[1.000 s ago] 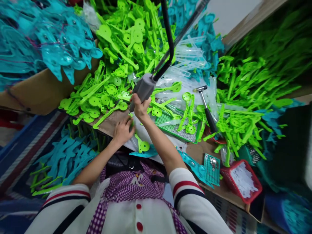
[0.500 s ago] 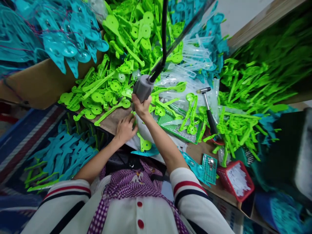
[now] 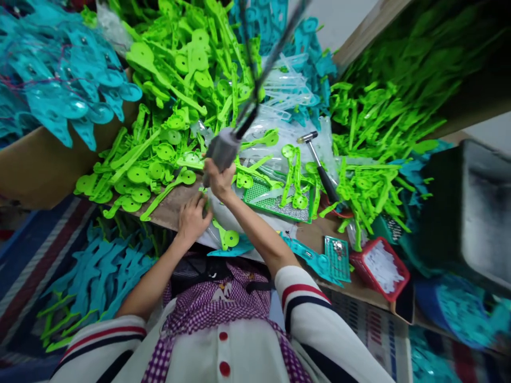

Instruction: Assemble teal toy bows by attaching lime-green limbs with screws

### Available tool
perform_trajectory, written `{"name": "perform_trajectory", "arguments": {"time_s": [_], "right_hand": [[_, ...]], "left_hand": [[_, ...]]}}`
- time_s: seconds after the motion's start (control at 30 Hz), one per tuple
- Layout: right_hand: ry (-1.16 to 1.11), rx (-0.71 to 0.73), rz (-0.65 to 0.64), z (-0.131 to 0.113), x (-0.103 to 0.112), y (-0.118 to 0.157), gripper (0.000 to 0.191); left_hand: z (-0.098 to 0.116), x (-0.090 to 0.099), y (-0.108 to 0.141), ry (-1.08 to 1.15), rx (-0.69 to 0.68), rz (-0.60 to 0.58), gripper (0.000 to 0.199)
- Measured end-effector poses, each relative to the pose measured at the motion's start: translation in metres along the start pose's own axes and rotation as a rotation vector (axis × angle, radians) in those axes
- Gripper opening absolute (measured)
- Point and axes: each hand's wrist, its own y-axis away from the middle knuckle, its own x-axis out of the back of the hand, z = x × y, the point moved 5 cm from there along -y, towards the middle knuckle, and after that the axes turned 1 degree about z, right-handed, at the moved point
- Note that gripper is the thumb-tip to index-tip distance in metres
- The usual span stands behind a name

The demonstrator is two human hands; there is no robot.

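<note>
My right hand [image 3: 221, 182] is wrapped around a grey corded electric screwdriver [image 3: 223, 151], held upright with its black cord rising from the top. The tool's tip is hidden behind my hand. Close beside it, my left hand [image 3: 194, 217] rests low on the bench, fingers bent around a small green plastic part [image 3: 205, 202] that is mostly covered. Just in front of my body lie a green long-armed piece with a round end [image 3: 229, 238] and a flat blue plastic piece [image 3: 233, 248].
Green plastic parts [image 3: 139, 175] are heaped behind and left of my hands. A hammer [image 3: 321, 170] lies beyond a green tray [image 3: 295, 213] of small metal pieces. Rightward are a teal tray [image 3: 337, 259] and a red tub [image 3: 381, 268] of white pieces. Blue parts [image 3: 99, 266] stand below left.
The camera view has shifted, so the bench and piles appear further left. Both hands stay at the same spot on the bench, the right still gripping the screwdriver.
</note>
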Motion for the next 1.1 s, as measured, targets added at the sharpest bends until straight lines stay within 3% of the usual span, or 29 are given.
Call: {"name": "perform_trajectory", "arguments": {"time_s": [0.1,0.23,0.37,0.6,0.8,1.1], "right_hand": [[-0.071,0.005,0.237,-0.007,0.055,-0.009,0.055],[0.055,0.03,0.322,0.0,0.124,-0.018,0.05],[0.118,0.007,0.387,0.02,0.161,-0.018,0.048],[0.13,0.009,0.557,0.037,0.189,-0.018,0.05],[0.092,-0.007,0.499,0.05,0.19,-0.016,0.047],[0.113,-0.033,0.553,0.06,0.195,-0.01,0.05]], "left_hand": [[-0.001,-0.001,0.001,0.019,-0.006,0.017,0.037],[-0.002,-0.001,0.002,0.032,0.001,0.026,0.038],[-0.003,-0.001,0.003,0.043,0.003,0.016,0.039],[-0.004,-0.001,0.004,0.069,0.009,0.012,0.039],[-0.005,-0.002,0.003,0.071,0.025,0.0,0.041],[-0.005,0.0,0.004,0.1,0.032,0.014,0.038]]}}
